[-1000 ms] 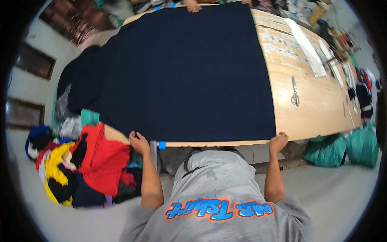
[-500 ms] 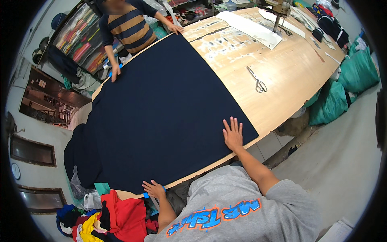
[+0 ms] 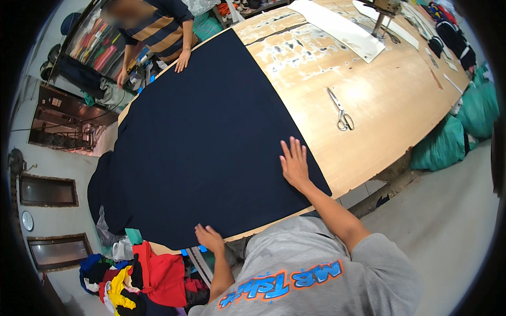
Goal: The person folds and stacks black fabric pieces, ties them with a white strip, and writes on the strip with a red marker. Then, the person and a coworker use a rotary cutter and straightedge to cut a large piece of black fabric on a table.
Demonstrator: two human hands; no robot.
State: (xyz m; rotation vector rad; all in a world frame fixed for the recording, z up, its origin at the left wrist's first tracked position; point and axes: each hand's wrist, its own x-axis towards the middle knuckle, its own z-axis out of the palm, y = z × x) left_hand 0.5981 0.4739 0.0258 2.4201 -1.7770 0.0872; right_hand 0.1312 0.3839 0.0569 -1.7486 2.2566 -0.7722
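Observation:
A large dark navy cloth [image 3: 200, 142] lies spread over a wooden table, its right edge running straight from far to near. My right hand [image 3: 295, 166] rests flat on it near the right edge, fingers spread and pointing away from me. At the near edge, toward the left, my left hand [image 3: 210, 239] touches the cloth with its fingers apart and nothing held. Across the table, a person in a striped top has one hand [image 3: 182, 61] on the cloth's far edge. That person's other hand [image 3: 122, 79] hangs off the cloth, farther left.
Metal scissors [image 3: 341, 110] lie on the bare wood of the table [image 3: 385, 126]. Beyond are white pattern pieces [image 3: 342, 30] and a machine on a post [image 3: 380, 21]. Green sacks [image 3: 440, 145] stand at right; coloured garments [image 3: 158, 274] are heaped at lower left.
My right hand has slid farther from the near edge. The other person's one hand has moved leftward from the far corner; the other has come off the cloth. The view has shifted slightly.

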